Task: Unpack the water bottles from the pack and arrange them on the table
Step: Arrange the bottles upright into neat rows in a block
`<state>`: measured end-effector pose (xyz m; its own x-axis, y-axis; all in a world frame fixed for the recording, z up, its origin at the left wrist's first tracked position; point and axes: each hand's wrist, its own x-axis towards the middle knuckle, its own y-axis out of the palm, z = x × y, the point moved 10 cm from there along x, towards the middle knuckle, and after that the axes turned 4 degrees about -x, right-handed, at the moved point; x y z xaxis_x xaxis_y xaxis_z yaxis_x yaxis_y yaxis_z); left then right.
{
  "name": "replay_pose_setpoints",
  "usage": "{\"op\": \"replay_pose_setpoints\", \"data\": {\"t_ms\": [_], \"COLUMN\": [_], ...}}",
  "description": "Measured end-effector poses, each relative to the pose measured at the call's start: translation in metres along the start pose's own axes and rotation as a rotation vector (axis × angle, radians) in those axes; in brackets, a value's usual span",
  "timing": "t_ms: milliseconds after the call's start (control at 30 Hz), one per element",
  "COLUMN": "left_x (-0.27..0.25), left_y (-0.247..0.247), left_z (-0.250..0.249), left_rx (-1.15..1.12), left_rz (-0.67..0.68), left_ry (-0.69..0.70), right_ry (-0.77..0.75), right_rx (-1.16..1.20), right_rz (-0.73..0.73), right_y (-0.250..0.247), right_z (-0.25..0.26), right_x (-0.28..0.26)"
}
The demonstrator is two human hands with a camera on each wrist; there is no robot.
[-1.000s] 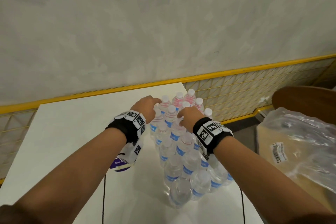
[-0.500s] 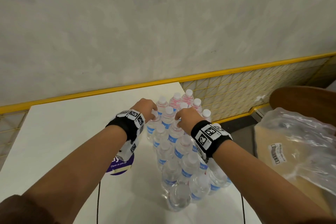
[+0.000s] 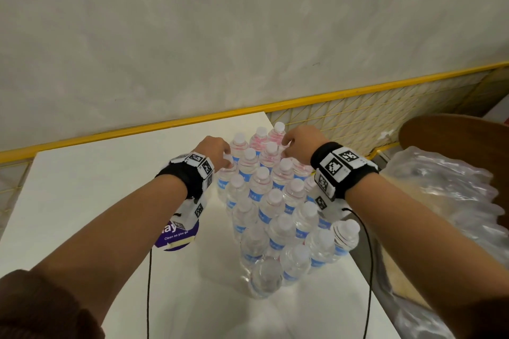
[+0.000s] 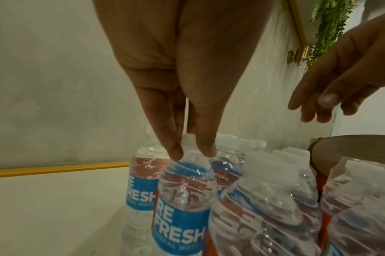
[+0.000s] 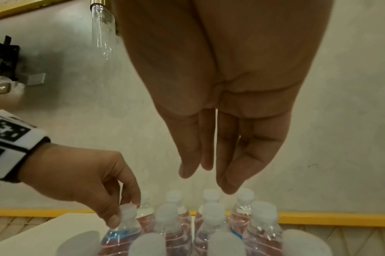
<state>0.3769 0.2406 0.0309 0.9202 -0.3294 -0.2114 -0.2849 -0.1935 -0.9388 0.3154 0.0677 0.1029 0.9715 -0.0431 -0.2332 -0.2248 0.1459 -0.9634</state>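
Head view: the water bottles (image 3: 271,209) stand upright in a tight block on the white table (image 3: 91,187), towards its right edge, with white caps and blue labels. My left hand (image 3: 217,150) is at the far left corner of the block, fingers curled down onto a cap. My right hand (image 3: 300,143) is at the far right corner, above the caps; from here I cannot tell whether its fingers touch anything. Both wrists carry black bands with printed markers. A purple round label (image 3: 176,234) lies on the table under my left wrist. Crumpled clear plastic wrap (image 3: 451,201) lies off the table's right side, beside a brown round seat (image 3: 454,132). A yellow rail (image 3: 358,93) runs along the wall behind.

Left wrist view: my left fingers (image 4: 171,147) pinch the cap of the pinched bottle (image 4: 185,190) between fingertip and thumb; this bottle stands at the block's outer left edge, on the table, label reading "REFRESH". My right hand appears at upper right, fingers loosely extended, holding nothing.

Right wrist view: my right fingers (image 5: 228,173) hang straight and pressed close together, tips just above a far-row cap, with a small gap showing. My left hand grips its cap at the lower left.
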Motion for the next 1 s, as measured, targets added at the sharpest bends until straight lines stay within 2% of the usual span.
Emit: {"op": "replay_pose_setpoints", "data": {"t_ms": [100,233,367,433,633,1000], "left_x": [-0.003,0.001,0.016,0.023,0.033,0.037], "left_y": [-0.004,-0.02,-0.015,-0.007,0.002,0.003], "left_z": [-0.002,-0.032,-0.066,-0.072,-0.072,-0.066], "left_rx": [-0.001,-0.016,-0.002,0.022,0.146,0.061], "left_rz": [-0.008,-0.052,0.014,0.064,0.142,0.081], "left_ry": [-0.034,0.023,0.065,0.052,0.014,0.024], "right_ry": [-0.006,-0.027,-0.062,-0.083,-0.097,-0.125], "right_rx": [-0.041,-0.096,-0.169,-0.221,-0.293,-0.242], "right_rz": [0.026,0.037,0.104,0.084,0.076,0.094], "right_y": [-0.003,0.005,0.024,0.027,0.041,0.05], "right_z": [-0.003,0.007,0.017,0.018,0.021,0.022], "right_x": [0.008,0.034,0.06,0.069,0.09,0.098]}}
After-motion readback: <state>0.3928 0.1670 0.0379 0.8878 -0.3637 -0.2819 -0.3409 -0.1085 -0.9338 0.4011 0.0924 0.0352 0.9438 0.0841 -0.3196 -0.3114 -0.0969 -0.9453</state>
